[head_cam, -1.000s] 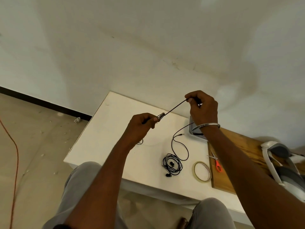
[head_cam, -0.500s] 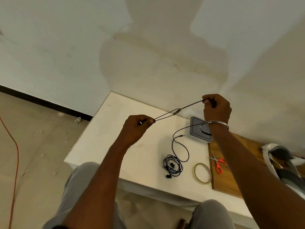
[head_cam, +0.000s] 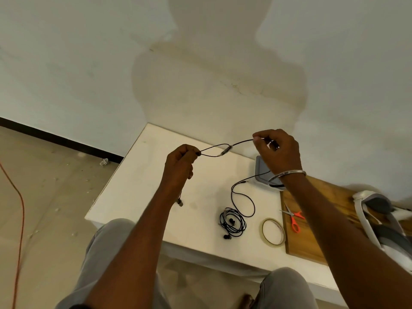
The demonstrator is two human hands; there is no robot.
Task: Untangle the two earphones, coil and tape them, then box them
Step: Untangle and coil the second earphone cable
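Observation:
Both hands hold one black earphone cable [head_cam: 243, 142] stretched in the air above the white table [head_cam: 142, 184]. My left hand [head_cam: 179, 162] pinches the split end, where two thin strands meet at a small inline piece [head_cam: 226, 150]. My right hand [head_cam: 277, 151] pinches the other end, higher and to the right. An earbud [head_cam: 179, 202] dangles below my left wrist. A second black earphone [head_cam: 233, 223] lies coiled on the table, its cable trailing up toward a grey box [head_cam: 262, 169].
A roll of clear tape [head_cam: 273, 231] lies right of the coil. Orange-handled scissors [head_cam: 293, 218] rest on a wooden board [head_cam: 312, 241]. A white and grey headset [head_cam: 376, 221] sits at the far right. An orange cord [head_cam: 20, 208] runs over the floor.
The hands have drawn apart along the cable: my left hand slid to the split strands past the inline piece, my right hand moved right, lengthening the stretched span.

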